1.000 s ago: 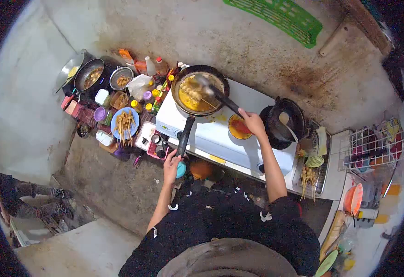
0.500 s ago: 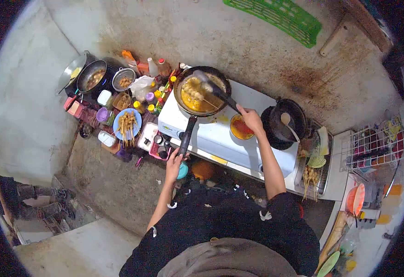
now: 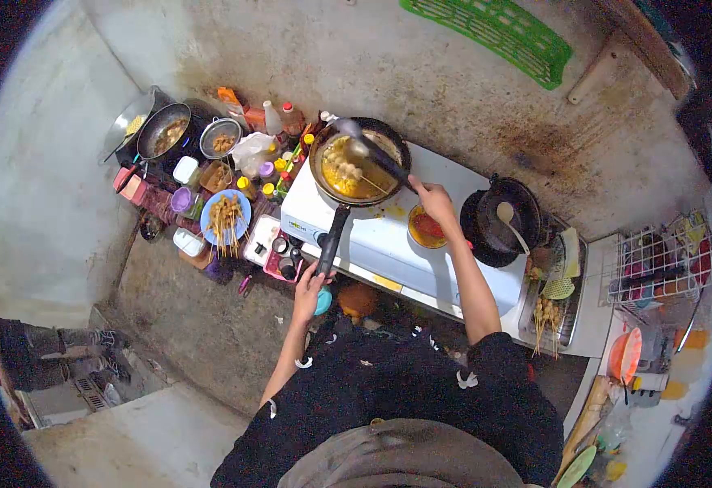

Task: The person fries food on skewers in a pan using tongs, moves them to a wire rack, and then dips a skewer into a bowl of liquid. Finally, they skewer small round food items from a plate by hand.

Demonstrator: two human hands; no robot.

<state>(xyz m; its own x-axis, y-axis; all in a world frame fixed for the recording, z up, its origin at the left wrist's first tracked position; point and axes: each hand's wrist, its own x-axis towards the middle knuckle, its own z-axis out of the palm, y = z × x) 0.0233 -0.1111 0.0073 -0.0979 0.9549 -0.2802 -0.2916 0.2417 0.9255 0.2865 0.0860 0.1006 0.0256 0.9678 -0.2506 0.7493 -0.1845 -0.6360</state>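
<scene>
My left hand (image 3: 309,290) is wrapped round the black handle of a frying pan (image 3: 336,202) that sits on the left side of the white stove (image 3: 388,234). In the pan, a skewer of round pieces (image 3: 348,171) lies in a yellow, egg-like liquid, its stick pointing to the lower right. My right hand (image 3: 436,203) grips a black spatula (image 3: 388,163), slanted over the pan with its blurred head near the far rim. Just below my right hand, a bowl of orange-red sauce (image 3: 427,228) rests on the stove.
A dark wok (image 3: 494,224) with a ladle stands right of the bowl. Further right, a tray (image 3: 574,321) holds skewers. To the left are a blue plate (image 3: 240,207) of skewers, sauce bottles (image 3: 291,120), and another pan (image 3: 163,132). Another person's legs (image 3: 43,346) show at lower left.
The spatula has shifted slightly over the pan, and the skewered pieces show more clearly. My left hand keeps its hold on the pan handle.
</scene>
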